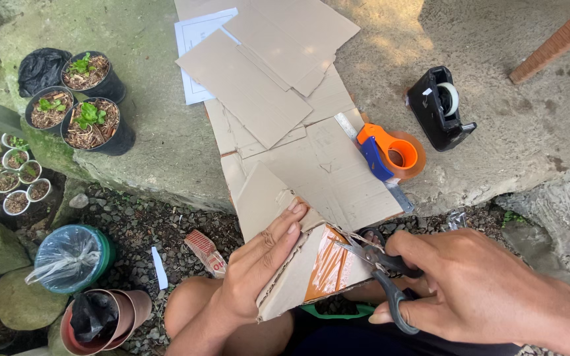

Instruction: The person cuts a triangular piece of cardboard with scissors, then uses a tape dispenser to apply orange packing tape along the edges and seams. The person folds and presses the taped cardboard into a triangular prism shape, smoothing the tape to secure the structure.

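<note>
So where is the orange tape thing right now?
In the head view, the orange tape dispenser lies right of centre on the cardboard sheets, just left of the black tape dispenser on the concrete slab.

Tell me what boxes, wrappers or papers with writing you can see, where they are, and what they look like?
Cardboard piece: held in left hand, tan, brown tape patch, being cut by scissors in right hand.
Flat cardboard: stacked on concrete ahead, tan.
Paper sheet: under the cardboard, white, faint lines.
Small wrapper: on gravel by the knee, red and white, rectangular.
</note>
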